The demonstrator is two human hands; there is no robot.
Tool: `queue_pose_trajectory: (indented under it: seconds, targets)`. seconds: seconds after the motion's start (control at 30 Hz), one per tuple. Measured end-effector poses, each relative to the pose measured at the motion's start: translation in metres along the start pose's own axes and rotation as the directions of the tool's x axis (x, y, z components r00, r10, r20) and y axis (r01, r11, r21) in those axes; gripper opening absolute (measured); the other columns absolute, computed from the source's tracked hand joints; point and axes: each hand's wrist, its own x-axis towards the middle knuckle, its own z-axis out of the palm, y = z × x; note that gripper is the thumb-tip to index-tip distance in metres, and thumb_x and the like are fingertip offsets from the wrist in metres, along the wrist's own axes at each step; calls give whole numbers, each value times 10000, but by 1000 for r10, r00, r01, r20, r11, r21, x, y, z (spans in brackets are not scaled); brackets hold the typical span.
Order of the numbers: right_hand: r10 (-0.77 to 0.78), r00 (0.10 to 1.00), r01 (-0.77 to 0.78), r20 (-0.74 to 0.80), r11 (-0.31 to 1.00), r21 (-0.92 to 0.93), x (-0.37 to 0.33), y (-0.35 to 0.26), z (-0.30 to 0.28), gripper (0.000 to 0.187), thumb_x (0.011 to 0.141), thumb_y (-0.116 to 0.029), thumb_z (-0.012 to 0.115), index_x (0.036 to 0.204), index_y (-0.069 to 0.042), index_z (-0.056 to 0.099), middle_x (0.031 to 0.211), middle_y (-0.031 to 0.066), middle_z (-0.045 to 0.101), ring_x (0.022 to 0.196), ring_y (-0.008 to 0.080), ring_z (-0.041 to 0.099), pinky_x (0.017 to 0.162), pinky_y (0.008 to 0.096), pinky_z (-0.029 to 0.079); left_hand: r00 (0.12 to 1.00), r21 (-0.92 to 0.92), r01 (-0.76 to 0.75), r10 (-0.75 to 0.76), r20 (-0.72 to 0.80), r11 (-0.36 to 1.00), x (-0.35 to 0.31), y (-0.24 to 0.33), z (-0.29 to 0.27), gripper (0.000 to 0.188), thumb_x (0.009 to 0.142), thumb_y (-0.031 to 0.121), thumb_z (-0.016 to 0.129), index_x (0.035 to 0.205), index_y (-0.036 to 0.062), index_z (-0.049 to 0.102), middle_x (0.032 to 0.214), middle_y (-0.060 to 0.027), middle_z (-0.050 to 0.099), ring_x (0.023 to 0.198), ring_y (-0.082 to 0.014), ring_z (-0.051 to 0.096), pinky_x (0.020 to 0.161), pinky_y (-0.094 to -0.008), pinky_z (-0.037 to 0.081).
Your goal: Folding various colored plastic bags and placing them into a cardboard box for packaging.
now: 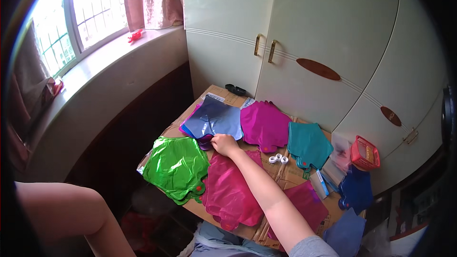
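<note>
So I've got the right hand (pixel 223 143) pinching the blue balloon's (pixel 214 119) edge, probably peeling it off the pile next; left hand's out of view.

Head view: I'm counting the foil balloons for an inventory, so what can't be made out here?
- Blue-purple stack: how many sheets lie under the top one, which covers them.
- Right hand: its fingertips are curled at that stack's edge; the grip is hidden.
- Left hand: not in the picture.
- Pink balloon: its right side is covered by the forearm.
- Dark blue balloons: partly lost in the dark, bent rim.
- Red basket: contents too small.
</note>
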Motion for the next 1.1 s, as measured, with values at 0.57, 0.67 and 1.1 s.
queue_pose_trajectory:
  seconds: [0.57, 0.67, 1.1]
  targets:
    - [13, 1000, -14, -13, 999, -36, -2, -1, 3, 170, 822, -228, 563, 814, -116, 691, 904, 64, 655, 839, 287, 648, 754, 418, 528, 977, -65, 88, -73, 199, 994, 7, -35, 36, 600, 950, 470, 410, 1323, 0, 412, 1228, -224, 519, 1137, -354, 517, 974, -556, 360]
    - [-12, 1000, 12, 0, 999, -47, 6, -13, 6, 172, 819, -231, 561, 801, -113, 686, 901, 67, 656, 839, 287, 649, 745, 422, 531, 975, -70, 110, -94, 203, 991, 13, -34, 43, 602, 951, 473, 402, 1324, 1, 406, 1222, -229, 519, 1130, -362, 519, 969, -567, 360]
    - [30, 999, -28, 31, 998, -54, 2, -8, 3, 169, 838, -234, 565, 844, -120, 689, 949, 60, 647, 874, 283, 643, 768, 416, 525, 979, -204, 143, -108, 171, 968, 16, -44, 58, 610, 959, 486, 367, 1331, 3, 379, 1194, -252, 520, 1101, -395, 530, 946, -613, 363]
